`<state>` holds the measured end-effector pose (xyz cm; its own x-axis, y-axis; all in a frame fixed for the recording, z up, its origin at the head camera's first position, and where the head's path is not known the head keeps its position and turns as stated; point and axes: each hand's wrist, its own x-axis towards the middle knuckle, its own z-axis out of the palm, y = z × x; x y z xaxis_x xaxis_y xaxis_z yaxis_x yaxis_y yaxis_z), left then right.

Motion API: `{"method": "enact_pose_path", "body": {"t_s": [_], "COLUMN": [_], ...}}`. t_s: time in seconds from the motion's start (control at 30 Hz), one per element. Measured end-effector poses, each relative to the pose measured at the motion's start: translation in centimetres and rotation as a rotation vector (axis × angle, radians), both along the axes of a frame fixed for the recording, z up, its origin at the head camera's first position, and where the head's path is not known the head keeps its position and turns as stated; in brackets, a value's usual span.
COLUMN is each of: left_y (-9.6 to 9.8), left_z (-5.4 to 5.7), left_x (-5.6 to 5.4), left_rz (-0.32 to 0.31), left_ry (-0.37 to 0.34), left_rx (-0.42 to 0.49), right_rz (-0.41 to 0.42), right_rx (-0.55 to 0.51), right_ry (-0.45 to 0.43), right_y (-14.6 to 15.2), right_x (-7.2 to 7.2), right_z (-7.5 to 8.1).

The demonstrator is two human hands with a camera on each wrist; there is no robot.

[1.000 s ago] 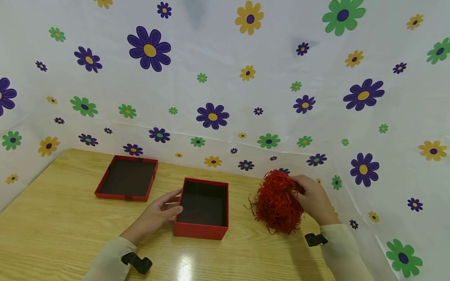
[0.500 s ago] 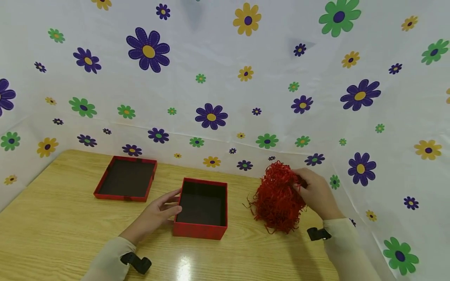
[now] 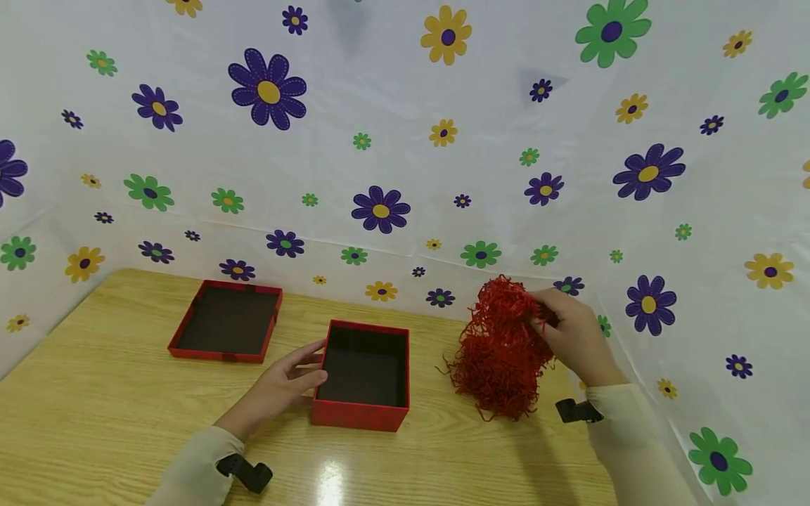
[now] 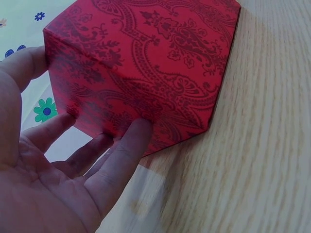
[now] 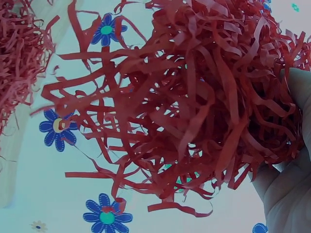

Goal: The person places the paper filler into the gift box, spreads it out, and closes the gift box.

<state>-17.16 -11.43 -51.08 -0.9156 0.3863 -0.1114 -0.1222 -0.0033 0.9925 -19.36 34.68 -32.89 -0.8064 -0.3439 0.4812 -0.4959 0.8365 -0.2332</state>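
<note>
Pinching a tuft (image 3: pixel 503 303) of red paper shreds between thumb and clamped fingers, the right hand (image 3: pixel 574 337) holds it over the pile (image 3: pixel 493 372) on the table (image 3: pixel 95 372); whether the two are linked is hard to tell. The left hand (image 3: pixel 286 383), fingers spread slightly apart, touches the left wall of the red box (image 3: pixel 357 416), which stands open between the pile and the lid (image 3: pixel 229 320), the latter lying inner side up.
</note>
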Motion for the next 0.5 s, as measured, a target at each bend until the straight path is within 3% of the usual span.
{"method": "enact_pose_path", "body": {"t_s": [0.27,0.5], "left_y": [-0.1,-0.1], "left_z": [-0.2,-0.2], "left_x": [-0.1,-0.1], "left_rz": [-0.002,-0.001], "left_ry": [0.022,0.011], "left_rx": [-0.007,-0.016], "right_rz": [0.049,0.070], "right_rx": [-0.005,-0.033], "right_ry": [0.031,-0.007], "right_y": [-1.0,-2.3], "right_x": [0.0,-0.3], "right_z": [0.8,0.9]}}
